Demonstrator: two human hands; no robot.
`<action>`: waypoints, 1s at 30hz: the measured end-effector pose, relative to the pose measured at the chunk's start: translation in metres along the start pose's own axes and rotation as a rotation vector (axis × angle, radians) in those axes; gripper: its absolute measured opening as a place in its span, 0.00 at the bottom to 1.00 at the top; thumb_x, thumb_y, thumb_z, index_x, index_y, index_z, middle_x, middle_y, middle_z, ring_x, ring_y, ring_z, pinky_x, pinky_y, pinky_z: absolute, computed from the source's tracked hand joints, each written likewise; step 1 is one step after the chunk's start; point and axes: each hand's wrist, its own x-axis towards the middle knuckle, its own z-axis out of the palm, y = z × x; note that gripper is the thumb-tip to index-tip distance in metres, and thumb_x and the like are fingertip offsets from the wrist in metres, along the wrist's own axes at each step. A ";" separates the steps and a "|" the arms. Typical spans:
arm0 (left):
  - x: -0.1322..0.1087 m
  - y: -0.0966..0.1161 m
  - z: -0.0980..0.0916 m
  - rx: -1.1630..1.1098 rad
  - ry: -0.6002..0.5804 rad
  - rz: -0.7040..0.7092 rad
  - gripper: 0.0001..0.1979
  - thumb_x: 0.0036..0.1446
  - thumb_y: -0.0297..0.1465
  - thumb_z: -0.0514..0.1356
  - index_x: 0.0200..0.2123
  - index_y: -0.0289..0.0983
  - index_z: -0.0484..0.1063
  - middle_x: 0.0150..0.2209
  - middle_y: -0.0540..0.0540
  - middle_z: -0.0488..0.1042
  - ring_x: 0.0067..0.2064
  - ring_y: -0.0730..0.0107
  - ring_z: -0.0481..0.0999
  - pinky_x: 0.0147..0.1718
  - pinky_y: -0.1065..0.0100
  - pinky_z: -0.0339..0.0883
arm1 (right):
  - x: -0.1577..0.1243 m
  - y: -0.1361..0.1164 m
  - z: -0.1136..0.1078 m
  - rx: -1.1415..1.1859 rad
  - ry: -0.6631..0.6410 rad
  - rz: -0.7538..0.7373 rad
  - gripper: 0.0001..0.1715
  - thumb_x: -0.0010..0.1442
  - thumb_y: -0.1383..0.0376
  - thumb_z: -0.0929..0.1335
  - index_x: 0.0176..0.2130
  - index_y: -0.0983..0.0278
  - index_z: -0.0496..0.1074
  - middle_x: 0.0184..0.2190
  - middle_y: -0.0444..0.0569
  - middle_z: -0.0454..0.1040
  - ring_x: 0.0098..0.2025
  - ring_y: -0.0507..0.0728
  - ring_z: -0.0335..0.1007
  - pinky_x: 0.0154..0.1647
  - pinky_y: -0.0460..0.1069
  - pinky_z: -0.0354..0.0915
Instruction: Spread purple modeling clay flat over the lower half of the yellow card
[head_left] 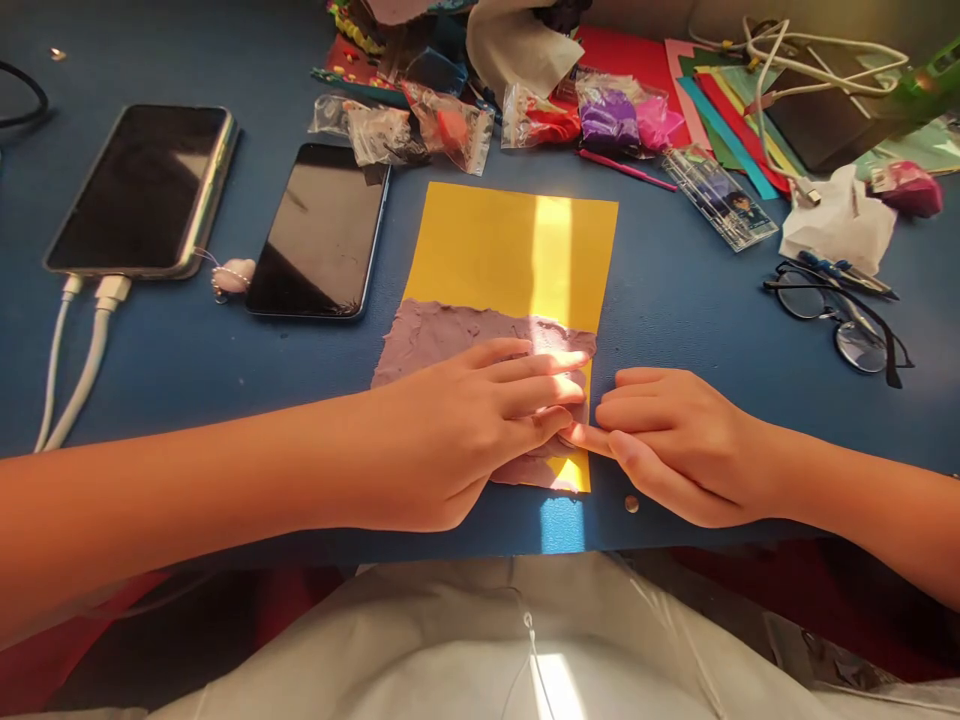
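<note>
A yellow sheet of card (480, 245) lies on the blue table, its lower part covered by a thin, uneven layer of mauve modelling clay (442, 335). My left hand (491, 425) rests flat over the clay, fingers stretched toward the card's right edge and holding nothing. From the right comes my right hand (675, 440), its index finger extended to the clay near that edge, close to my left thumb. The other right fingers are curled in, with nothing visible in them. Part of the clay is hidden under my left hand. Yellow shows along the lower right border.
Two phones (150, 190) (322, 230) lie left, one with white cables. Behind the card are clay packets (607, 115) and a pink stick (626, 170). Glasses (832, 315), crumpled paper (840, 220) and coloured sheets (731, 130) are at right. A small round bit (631, 504) sits near the front edge.
</note>
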 end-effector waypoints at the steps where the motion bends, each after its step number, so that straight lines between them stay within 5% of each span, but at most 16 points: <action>1: 0.000 0.000 0.000 -0.003 -0.001 0.005 0.20 0.61 0.19 0.47 0.52 0.32 0.70 0.59 0.37 0.70 0.67 0.59 0.59 0.65 0.53 0.54 | 0.000 0.000 0.000 0.006 -0.007 0.000 0.19 0.67 0.74 0.54 0.29 0.63 0.64 0.19 0.42 0.60 0.22 0.52 0.50 0.27 0.50 0.51; 10: 0.000 0.004 0.001 0.049 -0.028 0.001 0.21 0.61 0.19 0.46 0.54 0.34 0.68 0.55 0.38 0.73 0.59 0.61 0.70 0.64 0.57 0.56 | 0.000 -0.006 0.000 0.074 -0.028 0.018 0.15 0.64 0.76 0.56 0.31 0.63 0.64 0.19 0.41 0.64 0.22 0.52 0.50 0.27 0.51 0.52; 30: -0.002 0.001 -0.003 0.009 -0.032 0.045 0.20 0.59 0.16 0.47 0.49 0.31 0.71 0.54 0.36 0.73 0.54 0.61 0.75 0.63 0.54 0.55 | -0.001 -0.013 0.006 0.069 -0.040 -0.011 0.17 0.62 0.76 0.57 0.26 0.65 0.66 0.20 0.43 0.63 0.23 0.51 0.49 0.26 0.50 0.50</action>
